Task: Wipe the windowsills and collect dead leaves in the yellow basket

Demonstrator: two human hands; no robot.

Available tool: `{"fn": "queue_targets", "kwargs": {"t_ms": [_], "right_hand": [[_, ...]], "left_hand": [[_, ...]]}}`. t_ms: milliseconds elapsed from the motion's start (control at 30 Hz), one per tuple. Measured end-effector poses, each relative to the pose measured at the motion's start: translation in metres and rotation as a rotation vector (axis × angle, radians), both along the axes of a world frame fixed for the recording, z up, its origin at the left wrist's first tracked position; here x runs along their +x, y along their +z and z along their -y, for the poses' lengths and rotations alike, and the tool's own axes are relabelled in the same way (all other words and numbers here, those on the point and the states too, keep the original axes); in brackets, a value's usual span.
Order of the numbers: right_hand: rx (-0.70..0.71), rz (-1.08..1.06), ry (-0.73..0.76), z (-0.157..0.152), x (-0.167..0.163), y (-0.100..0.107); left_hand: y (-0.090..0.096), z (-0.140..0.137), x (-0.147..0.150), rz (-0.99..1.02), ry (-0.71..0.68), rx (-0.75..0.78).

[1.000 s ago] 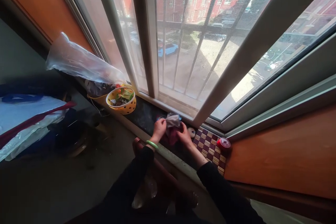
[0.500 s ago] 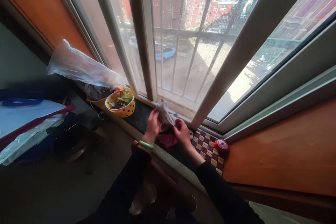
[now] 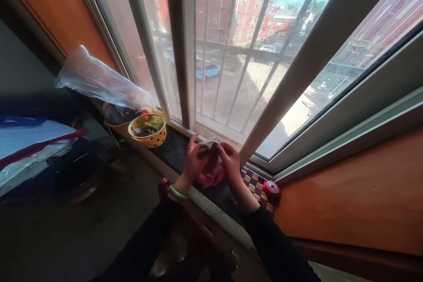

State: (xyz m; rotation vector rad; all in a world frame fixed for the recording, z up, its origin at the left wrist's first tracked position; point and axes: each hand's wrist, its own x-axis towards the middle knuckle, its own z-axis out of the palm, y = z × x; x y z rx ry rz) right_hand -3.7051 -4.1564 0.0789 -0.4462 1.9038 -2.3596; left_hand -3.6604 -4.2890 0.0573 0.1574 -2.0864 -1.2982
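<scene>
Over the dark window sill, my left hand [image 3: 192, 163] and my right hand [image 3: 231, 162] are close together, with a small pale grey cloth [image 3: 210, 143] drawn between them. Its kind I cannot make out. The right thumb and fingers pinch its right edge, while the left fingers are bent around its left side, one raised. Below the cloth and between my wrists is a bunched pink cloth [image 3: 209, 179], partly covered by the hands. A green bangle [image 3: 178, 192] circles my left wrist.
Left along the sill stands a yellow basket [image 3: 155, 139] holding wrappers, near a clear plastic bag [image 3: 102, 81]. A checked woven mat [image 3: 253, 180] and a red round container [image 3: 271, 188] are to the right. The barred window [image 3: 188, 53] rises behind.
The pale cloth, which stood up above my fingers, is now lower and gathered between the hands. My left hand has opened outward somewhat, and the view has shifted slightly.
</scene>
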Motion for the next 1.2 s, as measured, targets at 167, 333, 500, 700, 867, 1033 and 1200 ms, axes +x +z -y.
{"fn": "queue_targets", "kwargs": {"t_ms": [167,333,500,700,867,1033,1200], "right_hand": [[0.074,0.003,-0.607,-0.047,0.002,-0.031],[0.153,-0.020,-0.585,-0.086,-0.029,-0.066],[0.112,0.013,-0.480,-0.090,-0.042,-0.077],[0.097,0.038,-0.503,-0.093,-0.042,-0.083],[0.164,0.061,-0.540,-0.093,-0.033,-0.078],[0.518,-0.058,-0.637,-0.105,-0.001,-0.096],[1.026,-0.251,-0.338,-0.104,0.022,-0.129]], "left_hand": [[-0.010,-0.029,-0.007,-0.092,0.148,0.240],[0.025,-0.083,-0.060,-0.351,0.042,0.230],[0.052,-0.138,-0.122,-0.520,-0.057,0.239],[-0.029,-0.140,-0.106,-0.352,-0.002,0.112],[-0.081,-0.098,-0.074,-0.126,-0.196,-0.025],[-0.081,-0.045,-0.048,-0.060,0.125,0.193],[-0.084,-0.012,-0.033,-0.008,0.238,0.119]]}}
